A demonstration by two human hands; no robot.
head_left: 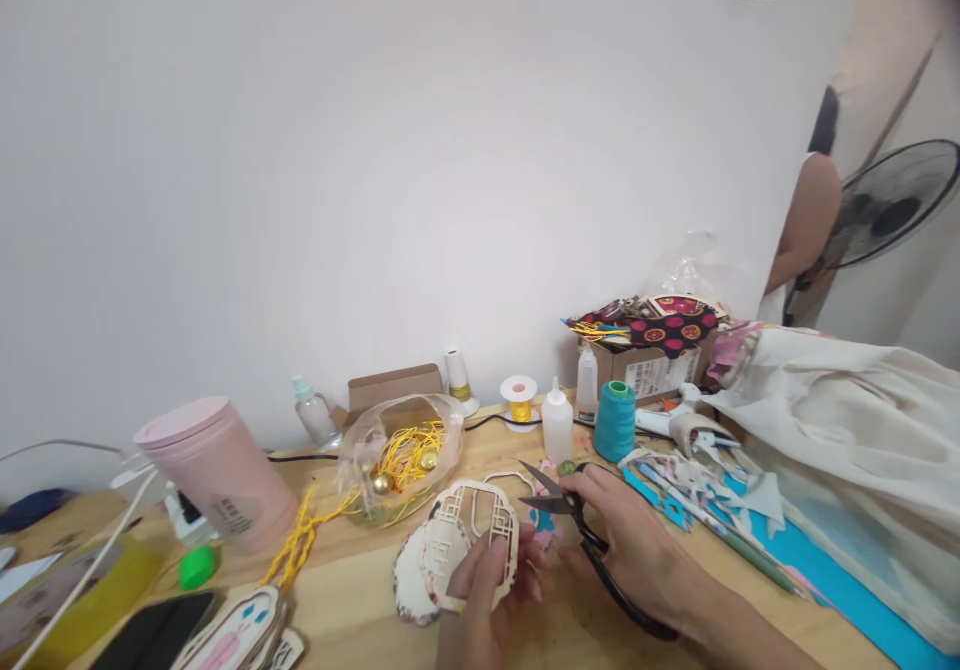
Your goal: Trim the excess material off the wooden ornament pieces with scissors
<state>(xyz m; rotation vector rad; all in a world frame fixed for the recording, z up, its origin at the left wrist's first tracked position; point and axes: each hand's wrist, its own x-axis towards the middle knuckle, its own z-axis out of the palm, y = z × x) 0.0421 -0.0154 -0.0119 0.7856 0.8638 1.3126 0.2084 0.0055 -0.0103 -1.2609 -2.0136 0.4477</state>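
My left hand (487,590) pinches a pale cut-out lattice frame (501,522), its rounded rim and square fretwork facing up. Beneath and left of it lie round cream pieces (411,575) with a patterned edge. In my right hand (622,525) is a pair of black-handled scissors (574,510); the blades are spread and point left, close to the frame's right side. Small pink and blue pieces (543,522) lie behind the blades, partly hidden by my hands.
Behind my hands stand a squeeze bottle (557,425), a teal thread cone (615,425) and a yellow spool (519,405). A plastic bag (405,460) holds yellow cords. Left is a pink canister (217,475); right, fabric scraps (712,490) and white cloth (847,410). Another person's arm (810,210) shows.
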